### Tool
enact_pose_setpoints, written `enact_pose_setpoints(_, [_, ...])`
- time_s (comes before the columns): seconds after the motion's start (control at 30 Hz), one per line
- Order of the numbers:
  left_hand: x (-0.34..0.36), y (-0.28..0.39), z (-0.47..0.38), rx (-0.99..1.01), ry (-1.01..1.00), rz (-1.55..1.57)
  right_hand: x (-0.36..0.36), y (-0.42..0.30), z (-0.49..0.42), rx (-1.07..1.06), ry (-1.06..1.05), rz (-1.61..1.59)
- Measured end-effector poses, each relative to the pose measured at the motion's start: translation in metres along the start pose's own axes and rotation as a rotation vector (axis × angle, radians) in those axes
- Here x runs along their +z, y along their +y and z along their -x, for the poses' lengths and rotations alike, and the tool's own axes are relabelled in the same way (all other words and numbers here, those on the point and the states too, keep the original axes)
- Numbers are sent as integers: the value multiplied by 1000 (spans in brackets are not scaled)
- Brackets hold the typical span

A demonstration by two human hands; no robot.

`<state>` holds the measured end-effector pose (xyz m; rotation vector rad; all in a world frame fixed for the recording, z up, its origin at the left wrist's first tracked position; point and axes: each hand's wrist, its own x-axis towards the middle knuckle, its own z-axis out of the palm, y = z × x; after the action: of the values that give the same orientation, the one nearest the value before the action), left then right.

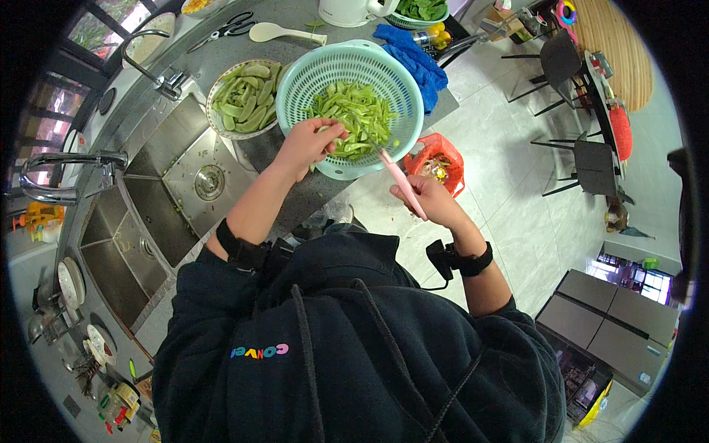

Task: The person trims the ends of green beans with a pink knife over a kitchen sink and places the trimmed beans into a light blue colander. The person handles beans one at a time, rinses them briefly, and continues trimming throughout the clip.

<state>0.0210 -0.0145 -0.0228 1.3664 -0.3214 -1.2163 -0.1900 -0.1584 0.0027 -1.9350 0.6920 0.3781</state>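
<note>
A mint-green plastic colander [296,75] stands at the counter's edge with a heap of cut green bean strips [363,113] inside. Over its near left side, my left hand [310,145] has thumb and fingers pinched together; whether a bean piece is between them is hidden. My right hand [435,200] grips a pink-handled cutting tool [402,183], its metal end reaching over the colander's near rim towards the strips. Whether this is a knife or scissors is unclear. To the colander's left, a patterned bowl [210,113] holds whole flat bean pods [249,102].
A stainless steel sink [183,149] with a faucet [160,83] lies left. Black-handled scissors [227,30], a rice paddle [288,34], a white kettle [346,12] and a blue cloth [418,66] sit behind. A red waste bag [457,166] is below the counter's right edge.
</note>
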Motion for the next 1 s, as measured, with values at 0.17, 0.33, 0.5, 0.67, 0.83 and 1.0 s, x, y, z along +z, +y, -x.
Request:
enact_pose_setpoints(0.17, [-6, 2, -4, -121, -45, 606, 1, 5, 0, -29, 36, -46])
enact_pose_setpoints(0.33, [6, 5, 27, 1, 50, 385, 8, -9, 4, -119, 3, 17])
enact_pose_setpoints(0.5, [-13, 6, 70, 219, 145, 121, 21, -48, 4, -215, -151, 137])
enact_pose_setpoints(0.67, [-49, -2, 120, 344, 262, 103, 51, -97, -17, -346, -326, 115])
enact_pose_setpoints(0.83, [-93, -17, 172, 326, 371, 206, 88, -136, -38, -318, -536, 254])
enact_pose_setpoints(1.0, [-125, -45, 203, 281, 567, 493, 128, -162, -61, -337, -663, 257])
